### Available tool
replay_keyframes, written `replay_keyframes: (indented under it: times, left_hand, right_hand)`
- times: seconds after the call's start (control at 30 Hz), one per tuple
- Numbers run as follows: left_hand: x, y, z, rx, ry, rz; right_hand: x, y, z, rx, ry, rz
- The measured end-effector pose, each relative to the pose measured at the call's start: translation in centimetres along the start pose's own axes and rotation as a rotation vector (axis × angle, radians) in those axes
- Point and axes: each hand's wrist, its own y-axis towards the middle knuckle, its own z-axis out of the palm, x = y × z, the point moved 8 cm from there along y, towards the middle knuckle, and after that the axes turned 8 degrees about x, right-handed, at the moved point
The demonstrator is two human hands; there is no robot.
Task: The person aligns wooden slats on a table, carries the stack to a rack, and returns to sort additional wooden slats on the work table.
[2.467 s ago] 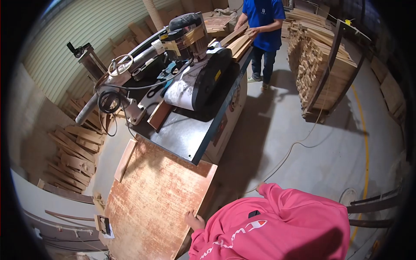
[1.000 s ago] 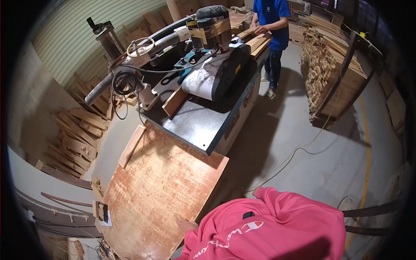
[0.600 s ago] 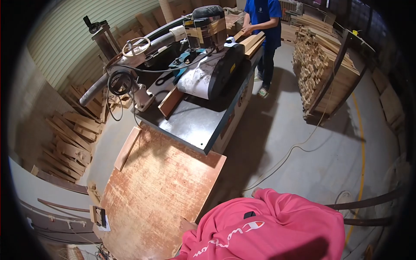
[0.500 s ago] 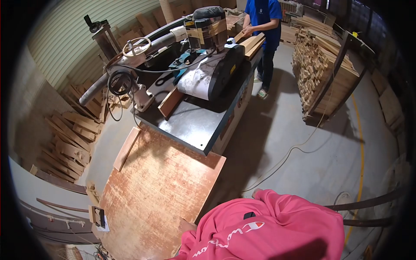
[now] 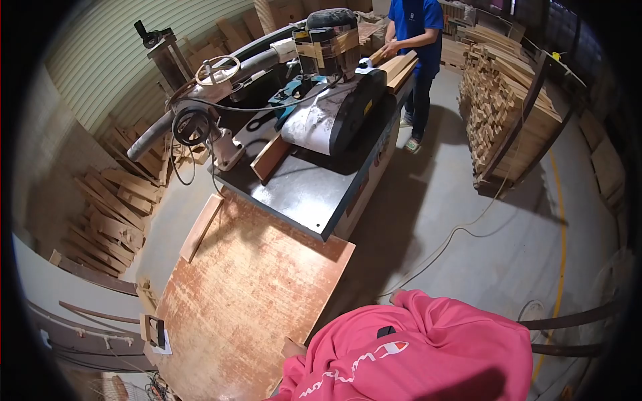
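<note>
My left hand (image 5: 293, 347) rests at the right edge of the worn reddish-brown board (image 5: 247, 287), its fingers partly showing and open, with nothing seen in it. Only a small part of my right hand (image 5: 397, 295) shows past the pink sleeve, above the floor; its fingers are hidden. Beyond the board stands a machine with a dark metal table (image 5: 301, 200) and a rounded grey-and-black cover (image 5: 317, 123). A short reddish wood piece (image 5: 269, 158) lies on that table beside the cover. Along the board's left edge runs a wooden strip (image 5: 201, 227).
A person in a blue shirt (image 5: 414, 27) handles wood strips (image 5: 400, 69) at the machine's far end. Stacked lumber (image 5: 498, 113) stands in a frame at the right. A pale cable (image 5: 445, 240) crosses the floor. Wood offcuts (image 5: 114, 220) lean along the left wall.
My left hand, earlier at the board's edge, then spread on its surface, now shows fewer fingers. The co-worker's hands have shifted on the wood. The view has moved slightly.
</note>
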Motion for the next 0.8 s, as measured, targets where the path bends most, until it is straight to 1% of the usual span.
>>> replay_keyframes:
  times: [0.1,0.13,0.27,0.43,0.8]
  left_hand:
    - [0.4,0.2,0.6,0.052,0.028,-0.042]
    - [0.4,0.2,0.6,0.053,0.029,-0.043]
    - [0.2,0.0,0.5,-0.001,0.029,-0.036]
    - [0.1,0.1,0.8,0.006,0.068,-0.047]
    - [0.1,0.1,1.1,0.009,0.047,-0.022]
  right_hand:
    - [0.4,-1.8,-1.0,-0.327,0.030,-0.246]
    - [0.5,-1.9,-1.1,-0.325,0.030,-0.246]
    - [0.1,-1.1,-0.8,-0.191,0.022,-0.137]
    - [-0.8,-0.7,-0.7,-0.032,0.013,-0.002]
    - [-1.5,0.3,-0.1,0.316,-0.005,0.276]
